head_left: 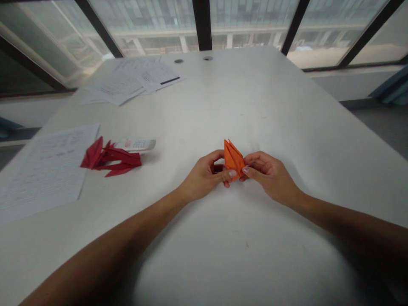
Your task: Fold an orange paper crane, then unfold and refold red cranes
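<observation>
Left hand (202, 176): we're clamped on the orange folded paper (233, 158), thumb across its face.
Right hand (276, 177): and we're pinching its right edge, thumb and fingers together!
Orange one: right between our hands, tips pointing away from us.
Red folded paper (94, 155): well left of our left hand, just beside a white printed object (140, 145).

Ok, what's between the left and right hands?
The orange folded paper, pinched by the left hand and the right hand, as the head view shows.
</observation>
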Motion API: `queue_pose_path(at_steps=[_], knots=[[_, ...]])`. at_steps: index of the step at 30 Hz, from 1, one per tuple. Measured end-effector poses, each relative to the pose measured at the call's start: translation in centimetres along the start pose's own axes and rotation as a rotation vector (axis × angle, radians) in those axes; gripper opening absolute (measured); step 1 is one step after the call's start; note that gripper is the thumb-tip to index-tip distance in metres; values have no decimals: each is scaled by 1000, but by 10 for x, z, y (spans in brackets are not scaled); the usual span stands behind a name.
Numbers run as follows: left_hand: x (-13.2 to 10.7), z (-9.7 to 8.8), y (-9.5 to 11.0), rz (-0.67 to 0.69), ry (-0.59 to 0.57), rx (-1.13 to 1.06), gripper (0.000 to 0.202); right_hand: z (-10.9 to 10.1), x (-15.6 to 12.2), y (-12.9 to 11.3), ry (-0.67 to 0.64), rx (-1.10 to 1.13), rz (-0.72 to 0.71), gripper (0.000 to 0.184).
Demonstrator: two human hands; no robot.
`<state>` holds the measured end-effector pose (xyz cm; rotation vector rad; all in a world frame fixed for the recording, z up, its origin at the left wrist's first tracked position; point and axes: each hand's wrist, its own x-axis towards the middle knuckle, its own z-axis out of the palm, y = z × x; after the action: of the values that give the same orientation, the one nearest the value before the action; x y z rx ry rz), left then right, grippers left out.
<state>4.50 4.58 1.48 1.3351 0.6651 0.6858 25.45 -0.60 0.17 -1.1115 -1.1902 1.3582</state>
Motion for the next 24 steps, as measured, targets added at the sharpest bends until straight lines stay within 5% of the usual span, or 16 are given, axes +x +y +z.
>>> queue_pose_path(at_steps=[3,8,14,24], knots=[[0,0,-2,31,13,7,38,0,-2,1,14,-47,-8,23],[-2,-1,-8,63,-5,30,66,1,-5,2,-21,-98,-111,19],[-8,1,-6,260,-19,223,41,-1,-7,3,-26,-267,-317,7],[-10,-1,-2,469,-86,494,51,1,-8,3,-59,-303,-397,10]])
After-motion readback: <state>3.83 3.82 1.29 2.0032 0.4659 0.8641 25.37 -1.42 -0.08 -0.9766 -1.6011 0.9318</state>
